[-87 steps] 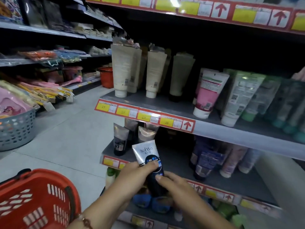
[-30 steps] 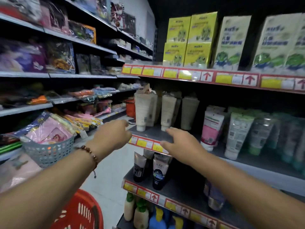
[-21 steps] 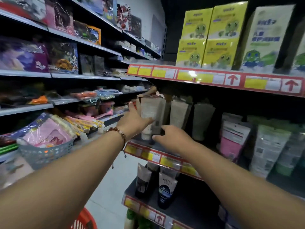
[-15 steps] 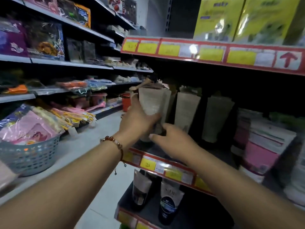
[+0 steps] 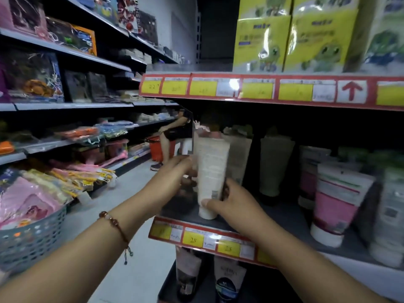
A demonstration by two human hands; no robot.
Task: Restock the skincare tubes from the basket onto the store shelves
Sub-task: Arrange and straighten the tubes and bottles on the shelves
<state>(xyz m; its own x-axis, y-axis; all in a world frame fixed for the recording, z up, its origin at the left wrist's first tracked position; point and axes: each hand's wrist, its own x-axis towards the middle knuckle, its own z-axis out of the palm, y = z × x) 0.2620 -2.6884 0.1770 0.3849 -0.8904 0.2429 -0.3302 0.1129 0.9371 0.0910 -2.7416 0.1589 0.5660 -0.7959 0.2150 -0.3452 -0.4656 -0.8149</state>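
- Standing upright on its cap at centre frame, on the grey shelf (image 5: 282, 217): cream tube (image 5: 211, 176), at the left end of the row
- Closing round that cream tube from the left at mid-height: left hand (image 5: 172, 178), fingers curled against its side, with a beaded bracelet (image 5: 113, 224) circling the wrist at lower left of centre
- Gripping the same tube low down from the right: right hand (image 5: 231, 202), thumb lying across the front just above the cap, fingers reaching behind
- Standing just right of the held tube, in the same row: two more pale tubes (image 5: 274, 165), then a pink-and-white tube (image 5: 336, 200) near the right edge
- Running along the shelf's front edge below the hands: red price strip (image 5: 203, 238) with yellow tags
- Sitting on the upper shelf at upper right: yellow-green boxes (image 5: 262, 40)
- Showing on the lower shelf at bottom centre: dark-capped tubes (image 5: 227, 281)
- Resting at the left edge of the frame: grey basket (image 5: 32, 239) holding pink packets
- Sitting far down the aisle at centre: another person (image 5: 175, 132), beside a red bucket (image 5: 156, 147)
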